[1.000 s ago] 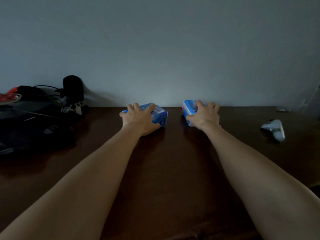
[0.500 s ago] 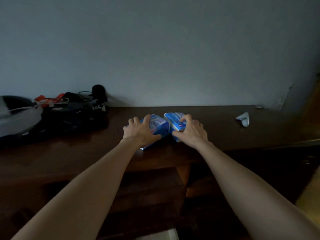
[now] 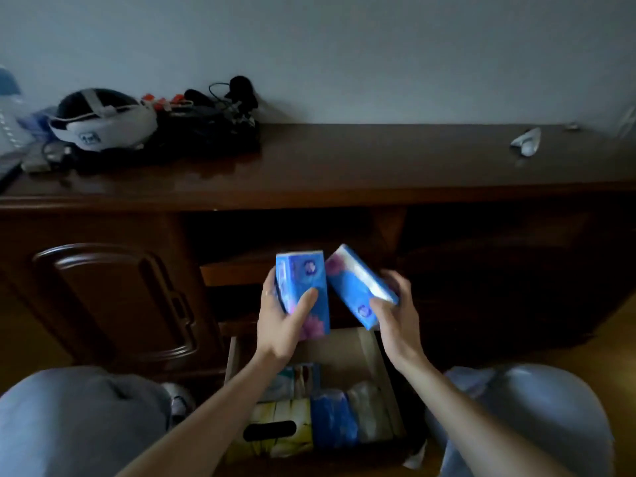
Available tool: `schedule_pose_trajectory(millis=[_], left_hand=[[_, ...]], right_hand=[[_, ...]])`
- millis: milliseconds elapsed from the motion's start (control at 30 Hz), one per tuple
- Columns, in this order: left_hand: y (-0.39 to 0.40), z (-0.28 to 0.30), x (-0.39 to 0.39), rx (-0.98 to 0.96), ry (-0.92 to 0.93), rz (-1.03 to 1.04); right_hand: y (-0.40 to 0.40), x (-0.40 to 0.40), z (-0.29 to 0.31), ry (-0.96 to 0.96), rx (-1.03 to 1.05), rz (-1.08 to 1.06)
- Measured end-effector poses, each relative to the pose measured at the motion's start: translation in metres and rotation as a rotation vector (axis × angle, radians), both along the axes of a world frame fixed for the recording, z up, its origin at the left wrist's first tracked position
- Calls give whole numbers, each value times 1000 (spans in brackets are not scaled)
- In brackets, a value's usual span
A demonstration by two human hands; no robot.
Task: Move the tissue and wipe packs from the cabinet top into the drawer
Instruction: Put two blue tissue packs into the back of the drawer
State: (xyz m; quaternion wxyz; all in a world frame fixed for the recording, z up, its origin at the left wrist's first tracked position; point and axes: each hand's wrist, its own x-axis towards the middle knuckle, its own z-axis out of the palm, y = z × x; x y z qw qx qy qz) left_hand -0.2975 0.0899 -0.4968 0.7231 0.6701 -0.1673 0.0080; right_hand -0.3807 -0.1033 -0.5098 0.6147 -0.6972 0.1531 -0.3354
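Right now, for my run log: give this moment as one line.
left hand: holds blue pack | right hand: holds second blue pack | both above open drawer | drawer: part-filled

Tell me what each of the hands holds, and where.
Left hand grips one blue tissue pack around its lower half; right hand grips another blue pack at its lower end.

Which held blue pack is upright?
The blue pack in the left hand stands upright; the blue pack in the right hand leans steeply.
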Motion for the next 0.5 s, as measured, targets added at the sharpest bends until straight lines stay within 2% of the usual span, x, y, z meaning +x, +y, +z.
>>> schedule_pose_trajectory(millis=[133, 200, 300, 400, 500], left_hand=[[9, -44, 7, -266, 776, -196], [17, -63, 6, -407, 949, -227], [30, -87, 5, -519, 1048, -144], [42, -105, 12, -326, 994, -79], [42, -106, 15, -129, 835, -169]], right_hand=[[4, 4, -40, 279, 720, 81], [5, 4, -59, 322, 888, 162], [12, 8, -81, 373, 832, 216], [19, 16, -91, 497, 643, 264], [24, 18, -99, 667, 462, 392]])
